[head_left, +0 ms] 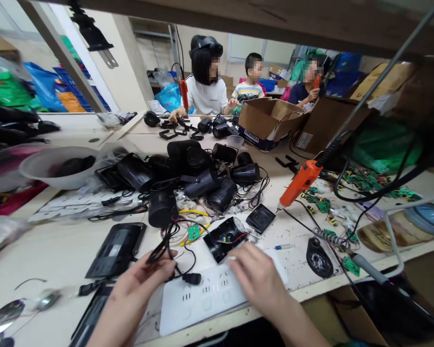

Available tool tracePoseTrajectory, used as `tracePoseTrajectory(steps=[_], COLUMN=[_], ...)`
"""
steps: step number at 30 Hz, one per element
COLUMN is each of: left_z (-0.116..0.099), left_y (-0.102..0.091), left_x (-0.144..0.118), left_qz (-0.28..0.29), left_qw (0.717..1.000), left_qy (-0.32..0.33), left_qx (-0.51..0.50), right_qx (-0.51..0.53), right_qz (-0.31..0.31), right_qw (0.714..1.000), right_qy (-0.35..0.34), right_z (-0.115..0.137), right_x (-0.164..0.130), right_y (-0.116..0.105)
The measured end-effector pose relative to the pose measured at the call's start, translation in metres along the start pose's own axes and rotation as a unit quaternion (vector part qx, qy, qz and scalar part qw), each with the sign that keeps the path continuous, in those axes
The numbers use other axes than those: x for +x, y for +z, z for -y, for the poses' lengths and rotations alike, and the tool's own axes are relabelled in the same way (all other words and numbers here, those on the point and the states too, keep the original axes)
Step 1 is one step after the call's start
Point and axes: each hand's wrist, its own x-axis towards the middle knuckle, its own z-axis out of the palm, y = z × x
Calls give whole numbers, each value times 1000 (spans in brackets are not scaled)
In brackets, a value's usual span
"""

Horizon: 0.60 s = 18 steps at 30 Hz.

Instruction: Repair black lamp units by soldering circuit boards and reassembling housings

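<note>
While L hand (144, 277) pinches black cable (166, 246) to keep slack off white power strip (202, 299), I lay R hand (256, 279) flat, fingers loosely open, steadying strip beside open black housing (226, 236).

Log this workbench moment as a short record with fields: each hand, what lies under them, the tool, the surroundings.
left hand: left hand pinches a bundle of black cable above the bench
right hand: right hand lies flat on the white power strip, empty
in front of the hands: open black housing with red wires; small green circuit board
tool: orange electric screwdriver hangs on a cord over the table
centre of bench: pile of black camera bodies
far end: three other people seated by a cardboard box
</note>
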Motion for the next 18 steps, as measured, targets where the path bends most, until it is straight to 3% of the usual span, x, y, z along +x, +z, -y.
tracePoseTrajectory(steps=[3,5,7,9,11,12,14,16,18], left_z=[-2,-5,-10,-16,-20,-21,-20,-16,-12], left_y=[-20,-32,-39,-40,-35,-29,-15,2,22], left_x=[13,22,29,30,28,25,20,18,18], left_qz=[-36,-40,-37,-59,-102,-129,-161,-128,-12], left_qw=[999,994,971,915,839,808,776,775,784], left_qy=[-12,11,49,106,178,217,299,384,433], left_qx=[36,105,231,386,503,532,532,485,444], right_qx=[-82,-134,-164,-179,-191,-197,-211,-220,-226], right_qz=[-66,-65,-55,-49,-49,-48,-47,-46,-51], right_qw=[992,986,983,981,979,978,976,974,972], right_qy=[70,75,62,49,43,41,39,39,45], right_z=[-35,-51,-58,-60,-59,-59,-61,-62,-64], right_x=[-10,-16,-18,-18,-17,-16,-15,-14,-14], right_y=[-17,-22,-22,-18,-14,-13,-10,-8,-7])
